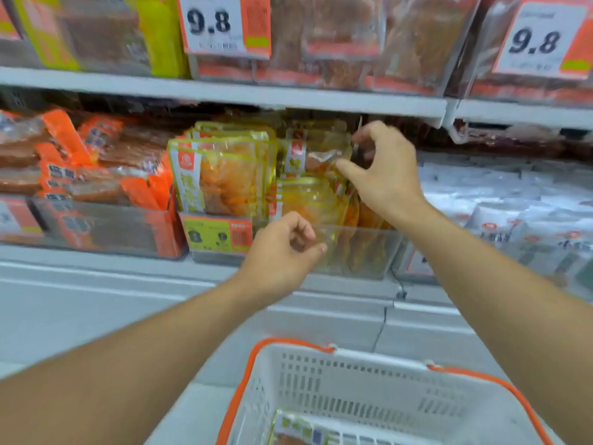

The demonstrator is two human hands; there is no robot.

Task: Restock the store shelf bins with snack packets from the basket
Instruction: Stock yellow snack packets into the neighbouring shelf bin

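My right hand (382,168) is up at the middle shelf, thumb and fingers (345,165) curled round the right edge of a yellow-edged snack packet (316,152), which sits at the top of the stack in the clear bin (359,252). My left hand (282,248) is lower, at the front wall of that same bin, fingers loosely curled with the thumb tip near the forefinger; whether it pinches the clear plastic rim or holds nothing I can't tell, the picture is soft with blur there. Inside the bin, more yellow-edged packets (224,175) stand upright on the left side, orange snack showing through their clear windows, and a yellow price label (218,236) is fixed to the bin front below them. To the left is a neighbouring bin of orange-trimmed packets (80,165) piled at angles; to the right, white packets (513,220) lie stacked. On the upper shelf (224,91) stand bins of reddish-brown packs with two price tags reading 9.8, one (221,24) left of centre and one (542,40) far right. Down by my waist is the white basket (369,390) with orange handles (slotted walls, easy to see through), and one more packet (298,428) with a yellow edge lies in its bottom near the left wall, partly cut off by the frame.
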